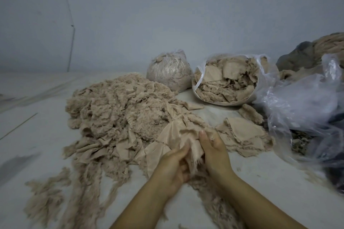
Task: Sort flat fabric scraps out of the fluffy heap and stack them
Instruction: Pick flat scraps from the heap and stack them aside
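Note:
A large fluffy beige heap (119, 109) of fibre and fabric lies on the pale floor, left of centre. At its near right edge, both hands hold one beige fabric scrap (178, 135). My left hand (173, 165) grips the scrap's lower part from the left, fingers curled round it. My right hand (214, 150) grips it from the right, fingers wrapped over the cloth. To the right of the hands lies a low stack of flat beige scraps (243, 134).
An open clear plastic bag (227, 80) full of flat scraps stands behind the stack. A tied bag of fluff (169, 72) stands left of it. A crumpled clear plastic sheet (305, 109) lies at the right. Loose fluffy strands (48, 195) trail at the near left.

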